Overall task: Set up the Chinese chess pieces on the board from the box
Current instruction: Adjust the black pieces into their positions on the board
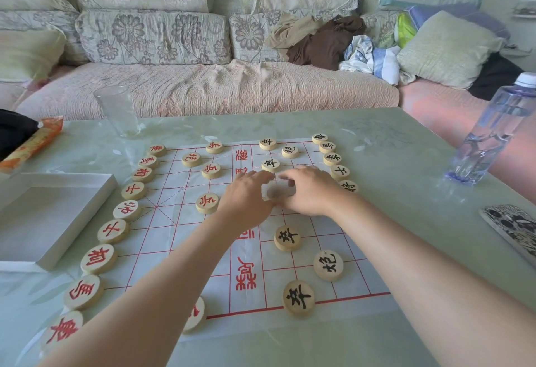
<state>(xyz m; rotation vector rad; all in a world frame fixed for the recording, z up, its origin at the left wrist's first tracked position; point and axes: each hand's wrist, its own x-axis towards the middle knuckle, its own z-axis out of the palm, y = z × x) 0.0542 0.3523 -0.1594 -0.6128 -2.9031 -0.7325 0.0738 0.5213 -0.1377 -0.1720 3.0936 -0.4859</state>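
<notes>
Table | board | left hand relaxed | right hand curled round blurred piece

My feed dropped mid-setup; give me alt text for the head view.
The left hand and right hand meet over the board's middle around a blurred piece. Red pieces line its left edge, black pieces part of its right. A white box, a glass and a bottle sit nearby.
</notes>
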